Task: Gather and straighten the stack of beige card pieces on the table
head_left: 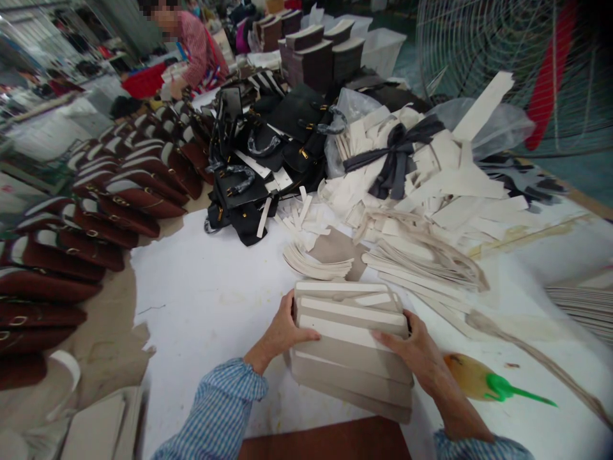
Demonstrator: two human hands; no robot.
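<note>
A stack of beige-grey panels with white strips (352, 348) lies on the white-covered table, its layers slightly fanned. My left hand (287, 329) grips the stack's left side, thumb on top and the other fingers partly hidden behind the edge. On the right side my right hand (414, 348) holds the same stack, its thumb over the top panel. Just beyond the stack are a bundle of curved beige strips (318, 263) and a grey-brown piece (338, 249). A brown sheet (330, 441) lies at the near edge. Right of my right hand is an amber bottle with a green nozzle (472, 377).
Rows of brown bags (138, 191) fill the left. Black bags (268, 153) and a heap of pale scraps (426, 160) stand beyond the stack. A large fan (507, 70) is at the back right. A person in a red checked shirt (201, 54) works at the back.
</note>
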